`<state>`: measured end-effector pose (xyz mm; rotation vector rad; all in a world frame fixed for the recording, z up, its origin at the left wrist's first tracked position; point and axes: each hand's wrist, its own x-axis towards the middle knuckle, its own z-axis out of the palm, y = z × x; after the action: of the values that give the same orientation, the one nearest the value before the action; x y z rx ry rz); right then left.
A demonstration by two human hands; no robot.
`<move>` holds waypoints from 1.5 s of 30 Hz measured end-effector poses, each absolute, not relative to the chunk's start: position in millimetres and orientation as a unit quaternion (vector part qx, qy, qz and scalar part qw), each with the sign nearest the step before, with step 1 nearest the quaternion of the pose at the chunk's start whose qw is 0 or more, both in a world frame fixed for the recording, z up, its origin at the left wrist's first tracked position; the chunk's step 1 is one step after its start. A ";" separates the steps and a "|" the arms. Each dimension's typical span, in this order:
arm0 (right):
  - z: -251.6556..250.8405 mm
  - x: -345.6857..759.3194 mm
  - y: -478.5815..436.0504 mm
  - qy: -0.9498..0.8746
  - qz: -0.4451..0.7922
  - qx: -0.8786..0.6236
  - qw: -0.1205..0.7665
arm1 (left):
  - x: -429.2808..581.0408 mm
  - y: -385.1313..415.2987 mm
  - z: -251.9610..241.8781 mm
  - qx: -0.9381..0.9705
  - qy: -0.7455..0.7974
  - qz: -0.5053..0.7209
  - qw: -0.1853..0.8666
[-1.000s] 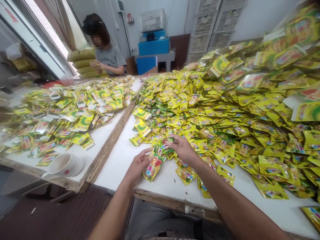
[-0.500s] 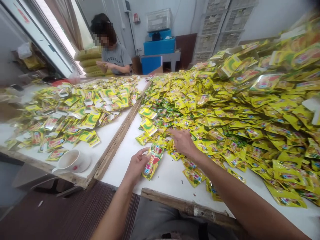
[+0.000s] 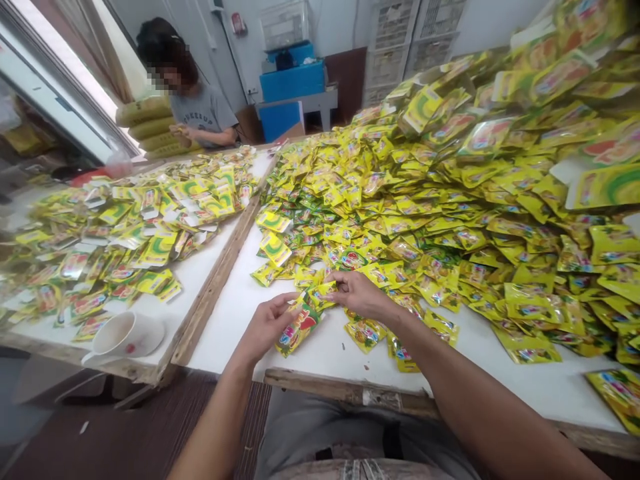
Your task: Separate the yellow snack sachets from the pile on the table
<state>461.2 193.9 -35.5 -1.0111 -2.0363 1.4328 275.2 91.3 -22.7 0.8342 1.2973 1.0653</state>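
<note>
My left hand (image 3: pixel 264 327) is closed on the side of a green and yellow packet (image 3: pixel 299 328) with a fruit print and large lettering. The packet is tilted, just above or on the white table near its front edge. To its right, my right hand (image 3: pixel 361 295) pinches a smaller yellow packet (image 3: pixel 323 293) between thumb and fingers. That small packet meets the upper end of the larger one; whether it goes inside cannot be made out. Just beyond my hands begins a large pile of small yellow packets (image 3: pixel 400 220).
A wooden strip (image 3: pixel 215 277) divides the table. Left of it lie many yellow packets with white flaps (image 3: pixel 160 250) and a white mug (image 3: pixel 127 335) near the edge. Across the table a person in a grey shirt (image 3: pixel 203 113) handles something small. Blue boxes (image 3: pixel 293 81) stand behind.
My right hand has come back from the pile towards my left hand and now holds a small yellow packet against the larger packet's top. The view has shifted right and downward.
</note>
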 end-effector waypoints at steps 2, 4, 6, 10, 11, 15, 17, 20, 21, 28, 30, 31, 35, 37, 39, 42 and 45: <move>-31.2 466.1 194.9 -0.733 0.536 -0.365 0.206 | 277.2 93.3 -22.8 0.357 0.556 0.457 0.596; -26.7 470.8 195.0 -0.715 0.572 -0.355 0.188 | 279.8 95.4 -22.7 0.350 0.555 0.463 0.596; -23.1 474.4 194.5 -0.707 0.589 -0.347 0.182 | 282.6 96.6 -22.0 0.345 0.551 0.469 0.598; -21.2 474.0 190.1 -0.747 0.527 -0.353 0.202 | 286.3 95.5 -20.5 0.345 0.552 0.461 0.603; -22.1 472.0 188.2 -0.752 0.512 -0.356 0.212 | 286.6 95.0 -20.9 0.345 0.553 0.459 0.604; -27.2 462.7 182.2 -0.741 0.506 -0.353 0.264 | 286.9 94.6 -25.8 0.340 0.547 0.474 0.601; -27.5 460.0 181.5 -0.734 0.496 -0.352 0.301 | 287.0 95.0 -28.7 0.330 0.549 0.495 0.587; -24.0 457.6 180.9 -0.745 0.440 -0.363 0.346 | 287.5 95.0 -32.2 0.323 0.543 0.517 0.578; -22.5 456.6 180.1 -0.753 0.423 -0.362 0.350 | 287.7 94.7 -33.2 0.322 0.538 0.520 0.580; -20.5 452.3 172.3 -0.763 0.398 -0.363 0.357 | 287.9 90.4 -32.9 0.288 0.539 0.538 0.581; -20.9 453.1 172.6 -0.763 0.394 -0.377 0.348 | 287.0 89.8 -31.5 0.297 0.531 0.533 0.589; -21.1 453.3 172.8 -0.766 0.388 -0.381 0.343 | 286.7 89.7 -31.2 0.301 0.526 0.531 0.593; -23.1 451.3 171.7 -0.766 0.361 -0.399 0.352 | 287.4 90.5 -32.0 0.295 0.524 0.539 0.590; -24.5 449.7 170.1 -0.752 0.360 -0.412 0.367 | 289.0 91.6 -32.4 0.286 0.530 0.546 0.583; -25.5 449.3 169.1 -0.736 0.379 -0.417 0.376 | 290.3 92.6 -31.9 0.282 0.531 0.546 0.583; -24.9 452.1 170.0 -0.726 0.396 -0.418 0.376 | 289.4 92.5 -29.0 0.289 0.530 0.538 0.589; -22.5 456.2 172.3 -0.740 0.390 -0.408 0.366 | 286.0 90.6 -25.9 0.291 0.517 0.533 0.603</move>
<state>456.2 172.3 -22.5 -1.0499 -1.9016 1.0024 286.0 90.6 -25.9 0.6745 1.1979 1.2340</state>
